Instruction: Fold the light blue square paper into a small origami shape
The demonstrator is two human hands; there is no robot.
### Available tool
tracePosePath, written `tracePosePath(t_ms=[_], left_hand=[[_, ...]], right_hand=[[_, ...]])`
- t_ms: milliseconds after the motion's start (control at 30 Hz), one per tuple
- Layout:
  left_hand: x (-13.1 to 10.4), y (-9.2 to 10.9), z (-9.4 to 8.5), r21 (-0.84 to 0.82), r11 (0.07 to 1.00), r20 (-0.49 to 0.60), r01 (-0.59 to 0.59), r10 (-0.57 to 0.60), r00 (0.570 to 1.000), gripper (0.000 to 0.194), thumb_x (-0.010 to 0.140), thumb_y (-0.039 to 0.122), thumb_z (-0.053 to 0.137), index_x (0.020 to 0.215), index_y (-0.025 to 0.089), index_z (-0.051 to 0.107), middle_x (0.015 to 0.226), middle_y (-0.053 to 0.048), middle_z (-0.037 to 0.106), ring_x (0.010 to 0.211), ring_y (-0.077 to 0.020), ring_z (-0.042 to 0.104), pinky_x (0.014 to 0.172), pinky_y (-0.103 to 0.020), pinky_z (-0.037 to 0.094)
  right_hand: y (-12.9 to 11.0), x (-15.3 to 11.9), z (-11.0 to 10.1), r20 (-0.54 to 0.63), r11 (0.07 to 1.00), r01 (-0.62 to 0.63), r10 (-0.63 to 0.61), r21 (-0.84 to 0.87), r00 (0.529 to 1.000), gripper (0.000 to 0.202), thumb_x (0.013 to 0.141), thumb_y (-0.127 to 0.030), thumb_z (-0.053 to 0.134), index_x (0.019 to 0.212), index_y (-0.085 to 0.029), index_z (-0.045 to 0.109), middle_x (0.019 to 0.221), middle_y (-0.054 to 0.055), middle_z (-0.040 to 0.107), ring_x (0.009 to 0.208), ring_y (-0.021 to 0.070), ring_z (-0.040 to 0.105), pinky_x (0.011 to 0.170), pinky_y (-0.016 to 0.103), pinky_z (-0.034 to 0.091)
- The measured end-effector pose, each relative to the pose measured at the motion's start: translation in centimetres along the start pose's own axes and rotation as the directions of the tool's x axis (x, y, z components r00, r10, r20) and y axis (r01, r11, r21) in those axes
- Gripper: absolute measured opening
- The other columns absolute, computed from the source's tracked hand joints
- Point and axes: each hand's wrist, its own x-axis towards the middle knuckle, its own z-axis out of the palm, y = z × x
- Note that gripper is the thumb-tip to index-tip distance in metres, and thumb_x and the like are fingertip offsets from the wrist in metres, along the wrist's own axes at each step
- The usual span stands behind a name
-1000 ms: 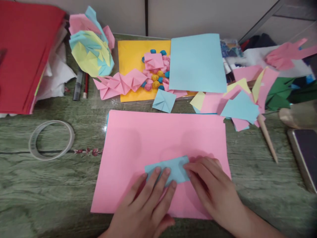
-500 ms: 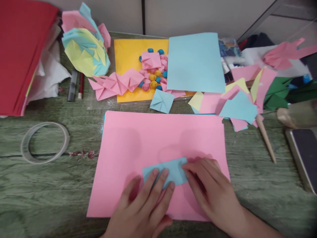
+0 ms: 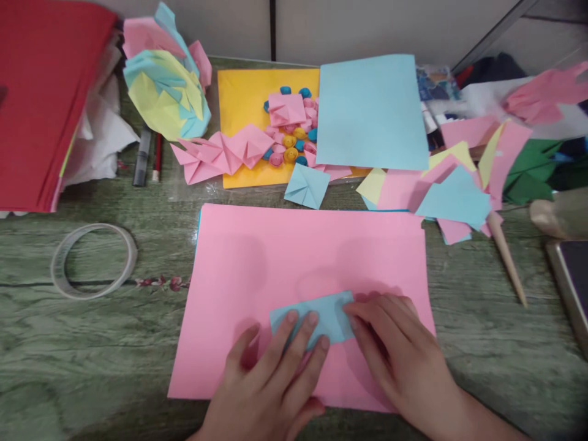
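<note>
A small light-blue folded paper (image 3: 334, 313) lies slightly slanted on a stack of pink paper sheets (image 3: 275, 251). My left hand (image 3: 273, 373) rests over its left part, fingers spread and fingertips pressing it down. At the right end of the blue paper, my right hand (image 3: 404, 349) pinches the edge between thumb and index finger, the other fingers curled. The palm side of the right hand is hidden. Just beyond the pink stack is a small folded light-blue square (image 3: 307, 185).
A tape roll (image 3: 94, 261) lies at left, near red sheets (image 3: 46, 104). Behind are a yellow sheet (image 3: 243, 92), a light-blue square sheet (image 3: 372, 110) and pink folded pieces (image 3: 225, 153). Paper scraps (image 3: 454, 196), a pointed wooden stick (image 3: 508, 260) and a phone (image 3: 574, 275) are at right.
The whole view has shifted, so everything appears a little further right. Both hands keep the same hold on the blue paper, which shows no visible change.
</note>
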Motion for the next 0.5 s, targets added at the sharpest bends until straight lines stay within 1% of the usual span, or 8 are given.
tracePosePath(t_ms=[267, 400, 500], left_hand=[[-0.25, -0.12, -0.04, 0.015, 1.000, 0.048, -0.024, 0.023, 0.999, 0.051, 0.081, 0.052, 0.035, 0.126, 0.029, 0.039, 0.139, -0.002, 0.028, 0.132, -0.0250, 0.006, 0.102, -0.051, 0.005], [-0.32, -0.25, 0.05, 0.028, 0.999, 0.034, -0.026, 0.025, 0.999, 0.052, 0.080, 0.053, 0.036, 0.126, 0.029, 0.039, 0.139, -0.002, 0.029, 0.132, -0.0251, 0.006, 0.103, -0.049, 0.006], [-0.31, -0.28, 0.13, 0.023, 0.999, 0.026, -0.030, 0.029, 0.999, 0.053, 0.081, 0.053, 0.034, 0.127, 0.028, 0.038, 0.139, -0.002, 0.030, 0.132, -0.0247, 0.007, 0.103, -0.050, 0.003]], right_hand=[[0.30, -0.23, 0.23, -0.007, 1.000, 0.007, -0.007, -0.025, 1.000, 0.016, 0.078, -0.011, 0.047, 0.090, -0.018, 0.055, 0.078, 0.005, 0.055, 0.076, 0.0171, 0.052, 0.073, 0.033, 0.039], [0.33, -0.29, 0.24, 0.001, 1.000, 0.012, -0.012, -0.024, 1.000, 0.016, 0.077, -0.011, 0.049, 0.091, -0.017, 0.055, 0.079, 0.005, 0.056, 0.078, 0.0178, 0.053, 0.074, 0.034, 0.039], [0.30, -0.21, 0.20, -0.010, 0.999, 0.023, -0.023, -0.022, 1.000, 0.015, 0.077, -0.011, 0.050, 0.090, -0.016, 0.055, 0.078, 0.005, 0.057, 0.076, 0.0178, 0.053, 0.073, 0.034, 0.039]])
